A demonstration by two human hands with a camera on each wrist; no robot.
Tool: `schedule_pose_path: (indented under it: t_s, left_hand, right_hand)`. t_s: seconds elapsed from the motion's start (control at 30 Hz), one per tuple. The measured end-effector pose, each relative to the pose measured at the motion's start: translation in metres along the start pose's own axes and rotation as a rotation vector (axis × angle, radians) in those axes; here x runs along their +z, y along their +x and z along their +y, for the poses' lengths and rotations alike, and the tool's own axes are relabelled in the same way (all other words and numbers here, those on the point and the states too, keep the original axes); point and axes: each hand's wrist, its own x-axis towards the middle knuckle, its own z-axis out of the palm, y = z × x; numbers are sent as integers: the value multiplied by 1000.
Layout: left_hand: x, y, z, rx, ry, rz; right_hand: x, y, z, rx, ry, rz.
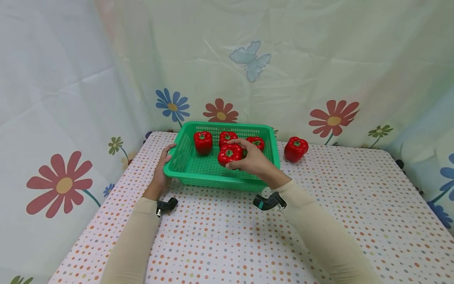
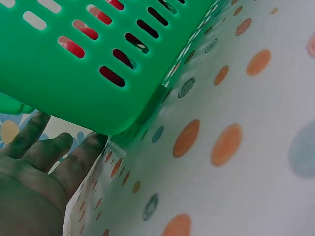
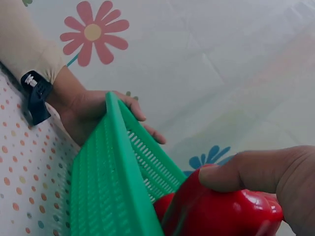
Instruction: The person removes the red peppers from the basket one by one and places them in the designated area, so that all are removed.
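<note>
In the head view, my right hand (image 1: 253,159) pinches a red bell pepper (image 1: 229,154) between thumb and fingers, above the green basket (image 1: 221,184). Close up in the right wrist view, the thumb (image 3: 236,172) presses on the pepper's glossy side. Three other red bell peppers sit in the basket: one at the left (image 1: 203,144), one at the back middle (image 1: 227,137), and one (image 1: 258,141) partly hidden by the right hand. My left hand (image 1: 163,165) touches the basket's left side, its fingers (image 2: 81,160) extended along the outer wall in the left wrist view.
Another red bell pepper (image 1: 296,149) stands on the table, right of the basket. A dotted cloth (image 1: 220,236) covers the tabletop. Flower-printed sheeting (image 1: 283,79) hangs behind and at the sides. Each wrist wears a small black camera (image 1: 269,201).
</note>
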Motion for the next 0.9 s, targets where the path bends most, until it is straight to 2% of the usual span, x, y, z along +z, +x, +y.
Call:
schedule_pose_path:
  t_s: [0.23,0.47,0.7,0.9]
  left_hand:
    - [-1,-1,2,-9,6,-2]
    - [2,-1,0,-18,12,-4]
    - [4,-1,1,-13,2,-9]
    - [-1,-1,-2,-10,3,-1]
  right_hand:
    - [-24,-18,0,-48,49,-7]
    - [-55,-46,14,-20,-78,96]
    - [-86,-75,31,-47,-23,142]
    - [-113,-86,39,-55,-3,190]
